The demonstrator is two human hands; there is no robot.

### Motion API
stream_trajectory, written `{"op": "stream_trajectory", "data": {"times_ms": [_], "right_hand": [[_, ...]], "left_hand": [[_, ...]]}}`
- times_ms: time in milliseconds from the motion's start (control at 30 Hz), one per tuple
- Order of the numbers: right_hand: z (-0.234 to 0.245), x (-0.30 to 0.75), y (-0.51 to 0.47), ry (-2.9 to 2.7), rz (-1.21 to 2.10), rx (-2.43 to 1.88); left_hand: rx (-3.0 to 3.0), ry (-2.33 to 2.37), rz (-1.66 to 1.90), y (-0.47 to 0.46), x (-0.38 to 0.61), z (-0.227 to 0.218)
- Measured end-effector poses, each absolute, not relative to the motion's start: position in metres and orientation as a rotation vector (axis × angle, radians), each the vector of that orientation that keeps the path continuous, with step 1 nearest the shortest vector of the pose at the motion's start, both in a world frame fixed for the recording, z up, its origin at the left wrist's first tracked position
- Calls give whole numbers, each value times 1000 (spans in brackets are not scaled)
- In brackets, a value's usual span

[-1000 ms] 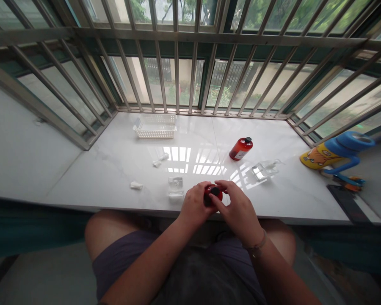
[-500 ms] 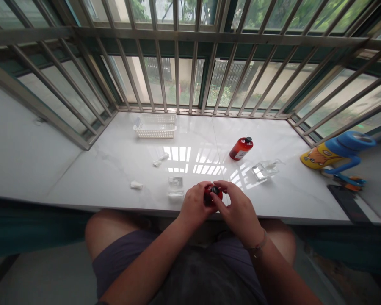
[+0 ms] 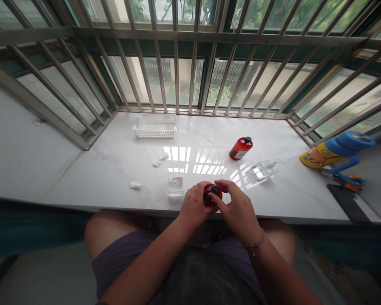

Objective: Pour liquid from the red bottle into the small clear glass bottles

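Gripping a small red bottle [image 3: 212, 198] over the front edge of the marble sill [image 3: 292, 199], the left hand [image 3: 194, 204] closed around its body while the right hand [image 3: 238, 207] pinched the black cap [image 3: 215, 190] with its fingertips [image 3: 220, 184], a close, steady hold suited to so small a cap

Your left hand [image 3: 194, 204] and right hand [image 3: 238, 207] cup close together in front of you, fingers [image 3: 221, 185] curled inward, forearms [image 3: 142, 273] angled in.
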State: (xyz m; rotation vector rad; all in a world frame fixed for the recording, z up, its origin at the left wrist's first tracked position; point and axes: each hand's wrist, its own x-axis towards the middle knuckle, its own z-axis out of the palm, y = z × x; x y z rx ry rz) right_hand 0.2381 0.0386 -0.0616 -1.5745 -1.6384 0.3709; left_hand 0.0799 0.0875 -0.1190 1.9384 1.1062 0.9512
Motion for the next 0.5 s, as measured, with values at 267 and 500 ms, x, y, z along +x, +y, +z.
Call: {"op": "stream_trajectory", "data": {"times_ms": [267, 500], "right_hand": [[-58, 256, 39, -1780, 482, -1451], [-59, 260, 41, -1757, 522, -1417]], "left_hand": [[1930, 1113, 951, 88, 80, -124], [1924, 1100, 964, 88, 80, -124]]}}
